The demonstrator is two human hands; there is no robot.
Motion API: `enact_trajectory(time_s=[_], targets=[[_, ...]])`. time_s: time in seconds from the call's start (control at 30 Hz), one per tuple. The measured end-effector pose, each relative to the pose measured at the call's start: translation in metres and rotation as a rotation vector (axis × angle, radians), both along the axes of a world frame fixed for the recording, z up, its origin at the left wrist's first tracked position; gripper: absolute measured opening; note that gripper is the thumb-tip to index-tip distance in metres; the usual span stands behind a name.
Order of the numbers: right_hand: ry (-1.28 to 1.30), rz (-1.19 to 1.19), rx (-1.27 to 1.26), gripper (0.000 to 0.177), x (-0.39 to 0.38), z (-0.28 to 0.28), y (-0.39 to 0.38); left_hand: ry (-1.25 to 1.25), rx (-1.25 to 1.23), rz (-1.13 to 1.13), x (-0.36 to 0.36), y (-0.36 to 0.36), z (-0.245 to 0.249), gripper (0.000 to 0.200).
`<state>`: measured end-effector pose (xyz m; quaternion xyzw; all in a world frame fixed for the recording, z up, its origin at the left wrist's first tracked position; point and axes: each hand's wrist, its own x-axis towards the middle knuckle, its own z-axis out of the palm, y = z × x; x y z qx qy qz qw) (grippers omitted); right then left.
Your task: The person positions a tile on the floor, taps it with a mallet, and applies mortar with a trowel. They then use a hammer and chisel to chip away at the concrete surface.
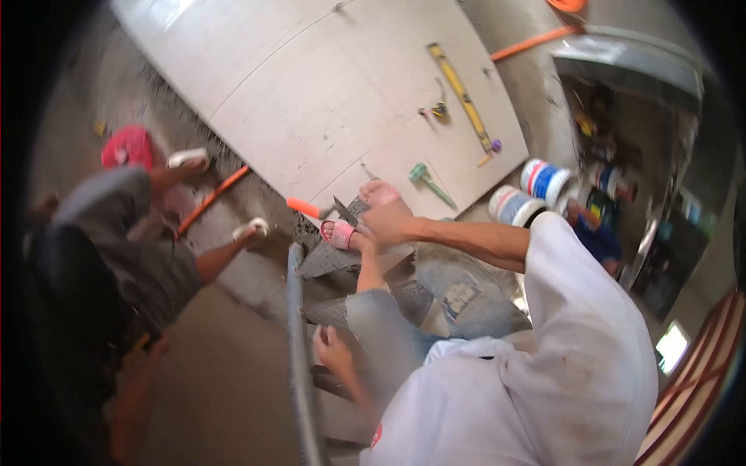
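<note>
My right hand (385, 225) is closed beside the pink sandal (339, 234) on one of my feet. A dark, flat, blade-like tool (344, 210) sticks out of its fingers. Just beyond lies an orange handle (305, 207) at the edge of the large pale tiles (311, 101). Lower down, my left hand (334, 351) has its fingers curled together near a grey metal rail (299, 342); what it holds, if anything, is too small to make out. Grey textured pieces (330, 260) show below my feet. A green mallet (430, 183) rests on the tiles.
A yellow spirit level (462, 97) and a small yellow-black tool (437, 110) lie on the tiles. White-and-blue buckets (544, 180) stand at the right. To the left is another person (132, 225) in white footwear, near an orange bar (211, 200). A further person (597, 237) shows at right.
</note>
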<state>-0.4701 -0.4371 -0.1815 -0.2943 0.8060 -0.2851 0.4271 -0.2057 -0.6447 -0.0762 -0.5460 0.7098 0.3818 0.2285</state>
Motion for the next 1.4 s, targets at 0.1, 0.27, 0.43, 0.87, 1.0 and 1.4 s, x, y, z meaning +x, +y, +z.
enact_trajectory(time_s=[0.1,0.27,0.43,0.87,1.0,1.4], targets=[[-0.147,-0.089,0.082,0.022,0.029,0.068,0.046,0.087,-0.183,-0.772,-0.088,-0.011,0.009,0.074],[-0.171,-0.391,-0.093,0.02,0.067,0.182,0.106,0.051,-0.202,-1.426,-0.216,0.015,0.053,0.103],[-0.116,-0.562,-0.381,0.016,0.129,0.222,0.13,0.234,-0.079,-1.887,-0.244,0.043,0.058,0.074],[-0.115,-1.364,0.511,0.031,0.496,0.108,0.35,0.139,0.051,-2.178,-0.216,0.192,0.075,0.039],[-0.676,-1.296,0.957,0.046,0.664,0.211,0.374,0.149,-0.028,-2.22,-0.213,0.228,0.094,0.045],[-0.716,-1.208,1.223,0.052,0.72,0.295,0.359,0.117,-0.178,-1.817,-0.252,0.285,0.067,0.057]])
